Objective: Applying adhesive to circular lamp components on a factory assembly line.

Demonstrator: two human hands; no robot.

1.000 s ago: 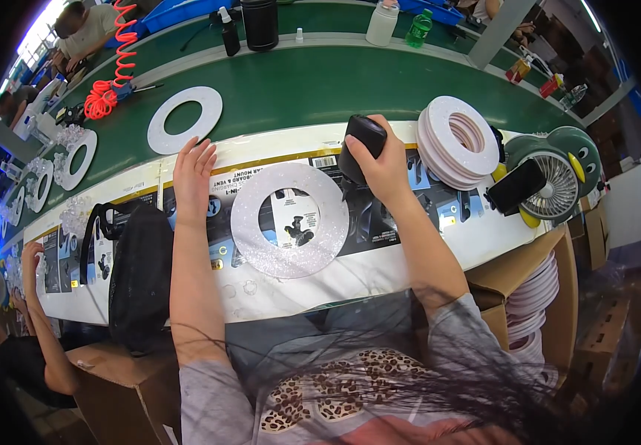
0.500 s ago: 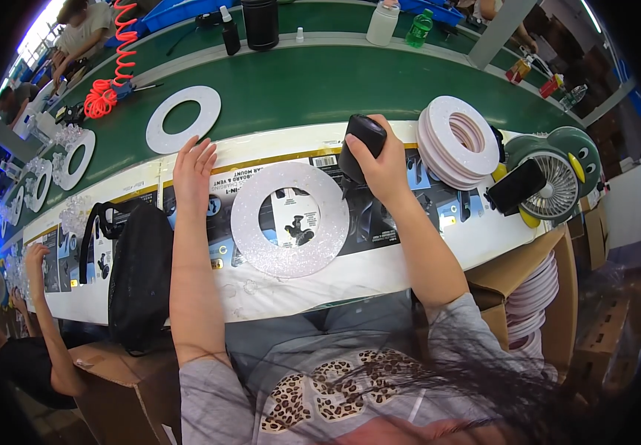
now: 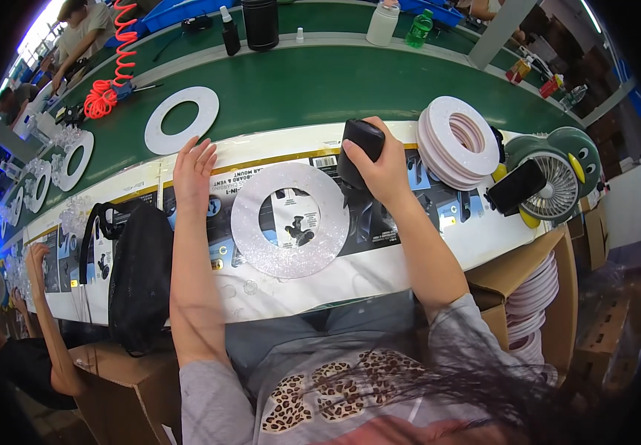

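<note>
A white glittery flat ring (image 3: 248, 236) lies in front of me on printed packaging sheets (image 3: 369, 226). Just beyond its right edge, my right hand (image 3: 387, 169) is wrapped round a smooth black rounded object (image 3: 365, 139) held upright; its exact kind is unclear, and its lower end is close to the ring. To the left, my left hand (image 3: 193, 172) holds nothing, fingers stretched forward and slightly apart. Its fingertips are at the near edge of a second white ring (image 3: 159, 141), which lies on the green belt (image 3: 283, 96); whether they touch it I cannot tell.
A stack of rings (image 3: 439, 159) stands at right, beside a green fan (image 3: 558, 189) with a phone (image 3: 517, 187) before it. An open carton (image 3: 513, 274) holds more rings. A black bag (image 3: 142, 274) lies at left. Co-worker's arm (image 3: 50, 319) reaches in there.
The black object in my right hand has shifted slightly and changed its tilt. On the belt, the second ring has moved slightly left. My left hand has hardly moved.
</note>
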